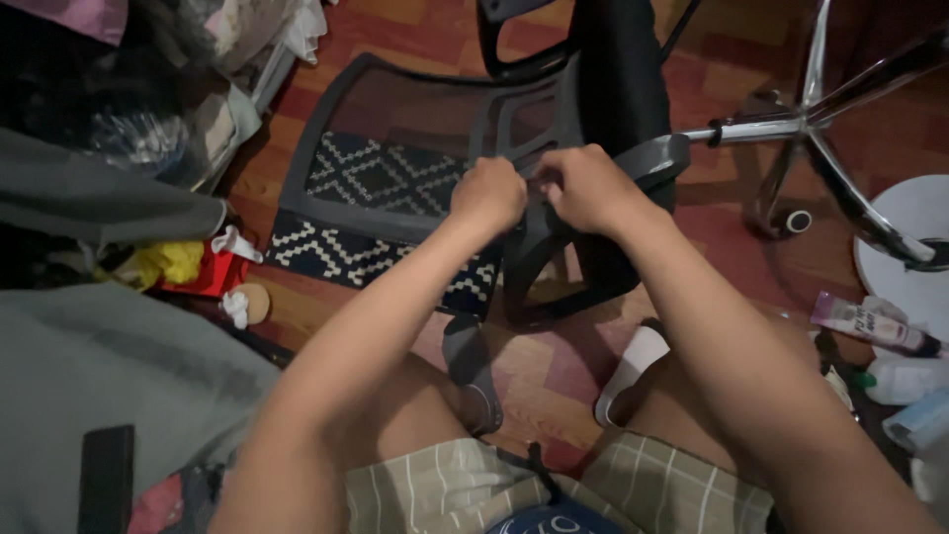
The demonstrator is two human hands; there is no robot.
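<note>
Head view: the person sits on a reddish wooden floor [554,381], legs apart, both forearms stretched forward; the left hand [489,193] and the right hand [588,188] meet knuckle to knuckle at the black frame of an overturned office chair [593,89], just where its mesh backrest [395,129] joins the dark seat part; both hands are clenched into fists around something small at that joint (whether it is a fastener, a tool or only the frame edge cannot be told, since the fingers hide it); the mesh backrest lies flat on the floor over a dark rug with a white zigzag pattern [371,183]; to the right, well apart from the hands, the chrome star base [820,119] of the chair lies tipped, one caster [796,220] showing; a pink tube [870,324] lies near the right knee; a grey cloth [109,366] and red and yellow clutter [193,267] sit at the left.
</note>
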